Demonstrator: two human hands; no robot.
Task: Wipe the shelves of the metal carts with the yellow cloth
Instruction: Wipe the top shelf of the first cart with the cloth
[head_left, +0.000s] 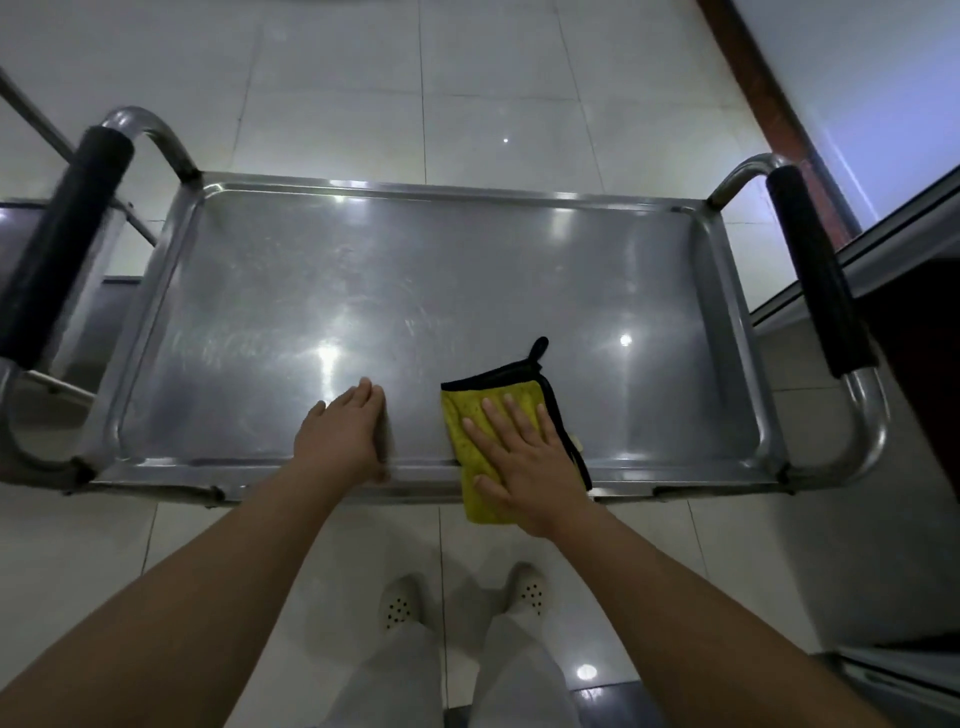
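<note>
Two hands on the job here, and the yellow cloth (480, 436) sits right under your right hand (524, 457), at the near rim of the cart's top shelf (363, 291), a bit right of the shelf's middle. Your fingers are flat and spread, pressing the cloth down rather than gripping it. The cloth is folded into a rectangle whose long axis runs from you toward the far rim, its near end hanging over the shelf's front edge and its black hang loop pointing at the far rim. So nearly all the unwiped metal lies ahead of your fingertips and off to both sides of the cloth, which I'd guess means your next stroke goes forward or sideways, not back.

Your left hand (345, 436) is just left of the cloth, not touching it, resting on its edge on the shelf's near rim with the fingers fairly straight and nothing in them. Looks like it's only bracing the cart.

Material-wise: the cloth looks like nubby microfibre with black trim, soft enough to bunch if you push too hard. The shelf is a shallow stainless tray with a raised lip and rounded corners, shiny but covered in fine scratches and smears. Tubular handles with black foam grips (815, 270) stand at both ends of the shelf.
</note>
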